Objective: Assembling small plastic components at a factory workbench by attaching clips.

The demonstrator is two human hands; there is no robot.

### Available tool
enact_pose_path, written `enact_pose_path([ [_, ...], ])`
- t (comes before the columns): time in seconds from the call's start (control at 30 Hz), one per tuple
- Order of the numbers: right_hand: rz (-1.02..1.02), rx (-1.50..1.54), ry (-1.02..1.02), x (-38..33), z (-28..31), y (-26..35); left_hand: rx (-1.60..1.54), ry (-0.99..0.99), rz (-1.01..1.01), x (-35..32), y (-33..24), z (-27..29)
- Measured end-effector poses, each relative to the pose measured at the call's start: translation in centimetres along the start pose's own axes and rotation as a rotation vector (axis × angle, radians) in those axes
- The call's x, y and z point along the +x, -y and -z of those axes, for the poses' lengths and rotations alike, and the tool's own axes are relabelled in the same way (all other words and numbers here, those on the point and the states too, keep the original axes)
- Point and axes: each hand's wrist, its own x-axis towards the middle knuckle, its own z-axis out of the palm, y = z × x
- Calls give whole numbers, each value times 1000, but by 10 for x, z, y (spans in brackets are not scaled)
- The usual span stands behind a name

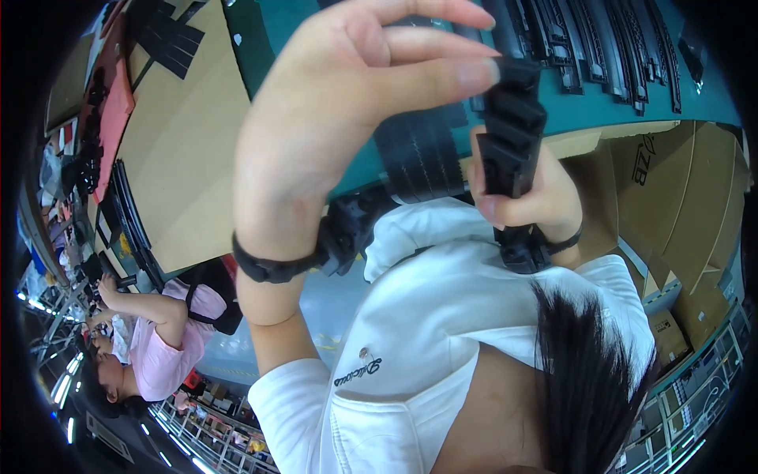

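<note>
A long black plastic strip [512, 118] with slanted ridges stands nearly upright in the picture before my chest. My right hand [553, 193] is closed around its lower part, the thumb lying across its front. At the strip's upper end, the thumb and a finger of my left hand [347, 75] pinch close together against its edge; the other fingers reach out above. What lies between those fingertips is hard to see. Behind the strip, a row of flat black strips [418, 154] lies on the green table [655, 118].
Several narrow black strips [604, 47] lie side by side at the table's top right. Open cardboard boxes [671, 205] stand at the right. A brown board [181, 142] is at the left, with dark strips [130, 205] by its edge. Further left, another person [170, 328] in pink works.
</note>
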Motion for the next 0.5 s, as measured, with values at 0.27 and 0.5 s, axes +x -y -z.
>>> enact_pose_path([
  [0.27, 374, -860, 135, -3, -7, 56, 266, 231, -282, -13, 12, 54],
  [0.5, 1112, -1805, 293, 46, -80, 55, -176, 400, 8, -37, 26, 50],
])
